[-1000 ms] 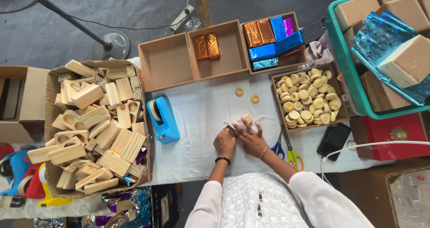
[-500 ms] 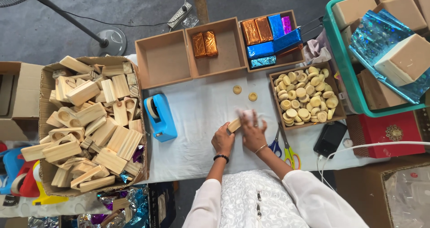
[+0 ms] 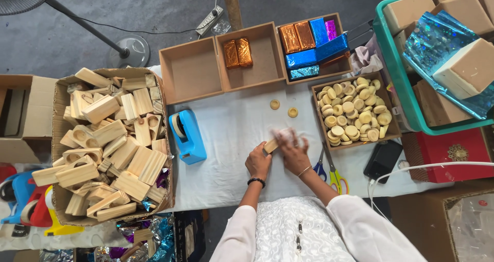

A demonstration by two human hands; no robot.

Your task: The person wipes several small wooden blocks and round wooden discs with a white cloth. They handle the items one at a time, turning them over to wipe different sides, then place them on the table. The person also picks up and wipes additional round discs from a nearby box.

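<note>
Both hands, left hand (image 3: 258, 162) and right hand (image 3: 293, 151), gripping one wooden block (image 3: 271, 146), two discs (image 3: 283, 108) just beyond it, one blue tape dispenser (image 3: 188, 137) left of it

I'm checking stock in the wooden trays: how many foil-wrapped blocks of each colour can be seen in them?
Counted from the head view; stacked blocks may hide others.
Orange/copper: 4, two in the middle tray and two in the right tray
Blue: 3
Purple: 1
Total: 8 visible
</note>
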